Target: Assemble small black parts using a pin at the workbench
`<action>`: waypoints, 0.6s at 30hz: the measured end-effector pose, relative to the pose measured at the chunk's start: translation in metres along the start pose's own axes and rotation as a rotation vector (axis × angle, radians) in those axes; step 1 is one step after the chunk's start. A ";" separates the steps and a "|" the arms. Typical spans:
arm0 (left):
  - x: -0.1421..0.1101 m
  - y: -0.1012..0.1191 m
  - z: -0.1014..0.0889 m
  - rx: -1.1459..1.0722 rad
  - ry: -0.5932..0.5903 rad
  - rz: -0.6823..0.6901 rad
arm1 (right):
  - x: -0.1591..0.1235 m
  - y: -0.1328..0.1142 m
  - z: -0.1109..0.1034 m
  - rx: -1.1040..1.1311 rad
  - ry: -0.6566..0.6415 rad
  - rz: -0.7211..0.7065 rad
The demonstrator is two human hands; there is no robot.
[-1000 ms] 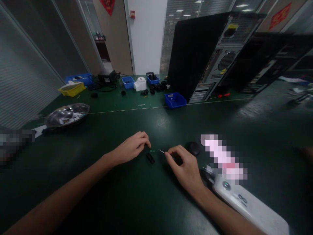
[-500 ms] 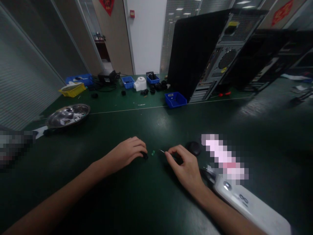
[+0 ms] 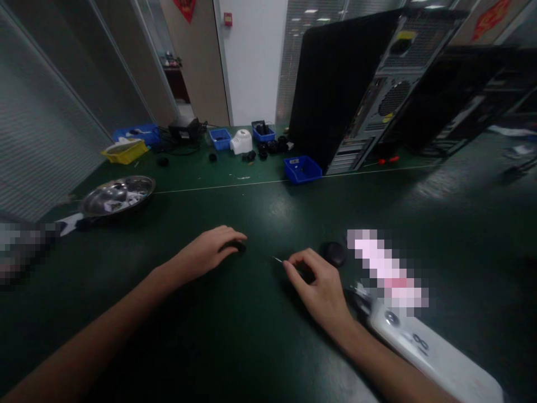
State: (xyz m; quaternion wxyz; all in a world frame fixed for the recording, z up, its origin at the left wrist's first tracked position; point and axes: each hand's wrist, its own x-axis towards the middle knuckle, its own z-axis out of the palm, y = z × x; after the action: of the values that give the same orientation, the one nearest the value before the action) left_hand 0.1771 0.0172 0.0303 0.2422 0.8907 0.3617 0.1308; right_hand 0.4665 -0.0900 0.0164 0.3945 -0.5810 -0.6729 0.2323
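Note:
My left hand (image 3: 207, 254) rests on the dark green table (image 3: 260, 330) with its fingers curled over a small black part (image 3: 239, 245); only the part's end shows at the fingertips. My right hand (image 3: 316, 282) is closed in a pinch on a thin tool whose metal tip (image 3: 277, 259) points left, a short gap from the left fingertips. A round black object (image 3: 333, 253) lies just right of my right hand. A white device (image 3: 423, 350) lies along my right forearm.
At the left stands a metal bowl (image 3: 115, 196) holding bits. A blue bin (image 3: 302, 168) and an open computer tower (image 3: 356, 84) stand beyond. Further back are a yellow bin (image 3: 125, 151), other blue bins, a white object (image 3: 241, 141) and black parts.
My left hand has closed over the small black part and drawn it left and slightly away. The tiny green piece between my hands no longer shows. My right hand has stayed put.

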 end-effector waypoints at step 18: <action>-0.116 -0.103 -0.042 0.223 0.548 -0.554 | 0.001 0.002 0.002 0.007 -0.018 0.018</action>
State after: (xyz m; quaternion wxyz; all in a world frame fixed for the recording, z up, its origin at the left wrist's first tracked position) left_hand 0.0186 0.0136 0.0051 0.0647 0.7125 0.6513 0.2531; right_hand 0.4662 -0.0879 0.0144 0.3883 -0.5836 -0.6703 0.2434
